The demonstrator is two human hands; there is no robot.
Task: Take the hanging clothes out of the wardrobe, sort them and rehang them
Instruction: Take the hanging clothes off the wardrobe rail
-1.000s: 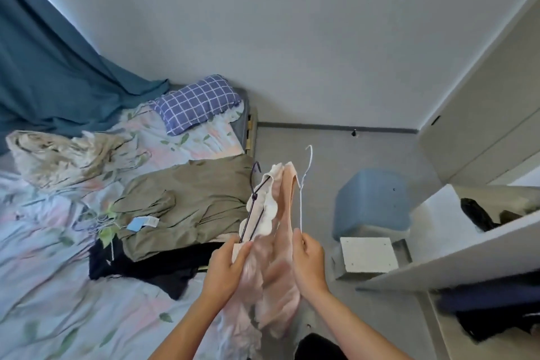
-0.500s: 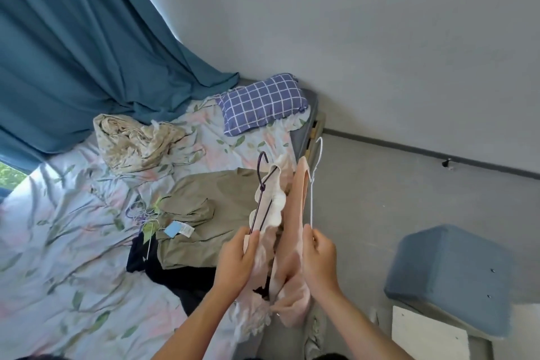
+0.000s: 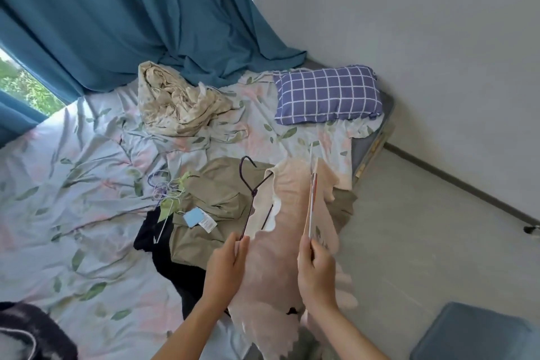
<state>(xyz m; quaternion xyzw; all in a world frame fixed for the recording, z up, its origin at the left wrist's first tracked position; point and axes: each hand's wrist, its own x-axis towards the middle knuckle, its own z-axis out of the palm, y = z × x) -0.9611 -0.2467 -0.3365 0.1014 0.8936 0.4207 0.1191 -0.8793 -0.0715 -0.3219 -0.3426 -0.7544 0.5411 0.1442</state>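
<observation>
I hold two pale pink garments above the bed's near edge. My left hand [image 3: 223,269] grips the scalloped pink top [image 3: 274,266] together with its dark wire hanger [image 3: 250,188]. My right hand [image 3: 317,275] grips a second pink garment [image 3: 323,213] on a white hanger [image 3: 311,160], seen edge-on. On the bed beneath them lie an olive green garment [image 3: 216,204] with a blue tag and a black garment [image 3: 172,260] partly under it. A few loose hangers [image 3: 165,193] lie just left of the olive piece.
The floral bed sheet [image 3: 73,213] fills the left. A crumpled cream cloth [image 3: 178,102] and a blue checked pillow [image 3: 327,95] lie further back. Teal curtains [image 3: 117,14] hang behind. A blue stool [image 3: 479,333] stands at the lower right on grey floor [image 3: 423,228]. The wardrobe is out of view.
The view has swung left from the wardrobe shelves to the bed and curtains. Both hands have carried the pink garments over the bed and tilted them flatter, and moved further apart.
</observation>
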